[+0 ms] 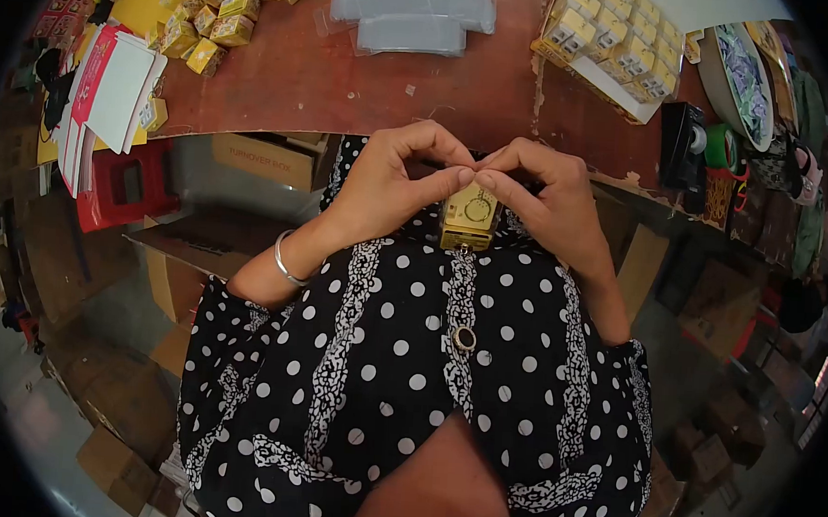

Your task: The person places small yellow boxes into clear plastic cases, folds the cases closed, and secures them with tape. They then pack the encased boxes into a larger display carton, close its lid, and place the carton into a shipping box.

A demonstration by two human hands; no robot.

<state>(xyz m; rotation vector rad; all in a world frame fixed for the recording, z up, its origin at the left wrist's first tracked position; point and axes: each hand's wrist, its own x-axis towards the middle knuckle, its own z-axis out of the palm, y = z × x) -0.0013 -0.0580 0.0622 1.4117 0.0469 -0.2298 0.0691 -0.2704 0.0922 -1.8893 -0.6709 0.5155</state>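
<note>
Both hands, left hand (390, 187) and right hand (539, 195), pinch one small yellow box (469, 222) at the table's (348, 87) near edge; a brown carton (265, 160) underneath reads "TURNOVER BOX".

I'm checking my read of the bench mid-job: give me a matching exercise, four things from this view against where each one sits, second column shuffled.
Things:
1. small yellow box
2. clear plastic trays
3. silver bangle
4. green tape roll

Places:
A. at the right edge of the table, beside a black device
B. on the wrist of the left hand
C. held between the left hand and the right hand, close to the body
D. stacked at the top centre of the brown table

Pairs: 1-C, 2-D, 3-B, 4-A
</note>
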